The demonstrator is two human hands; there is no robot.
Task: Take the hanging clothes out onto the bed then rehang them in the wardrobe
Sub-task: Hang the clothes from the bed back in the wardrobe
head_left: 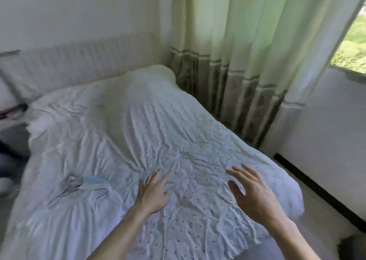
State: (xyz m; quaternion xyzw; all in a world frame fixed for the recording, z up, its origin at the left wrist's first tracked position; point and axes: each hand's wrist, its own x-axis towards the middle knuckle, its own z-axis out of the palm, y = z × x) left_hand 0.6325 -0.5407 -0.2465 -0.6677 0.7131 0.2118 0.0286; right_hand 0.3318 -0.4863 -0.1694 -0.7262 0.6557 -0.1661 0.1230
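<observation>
A bed (138, 105) with a wrinkled white cover fills the middle of the head view. On its near part lies a white cloth with small dark dots (198, 206), spread flat. My left hand (154, 194) rests on this dotted cloth with fingers spread. Just above the cloth hovers my right hand (251, 192), fingers straight and apart, holding nothing. A pale blue and dark patch (83, 183) shows on the bedding to the left of my left hand; I cannot tell what it is. No wardrobe or hanger is in view.
Pale green curtains (247, 61) hang behind the bed on the right, beside a window (354, 42). A white wall with a dark skirting strip (316, 188) runs along the right. A pillow (23, 77) and dark blurred objects (13, 111) lie at the left edge.
</observation>
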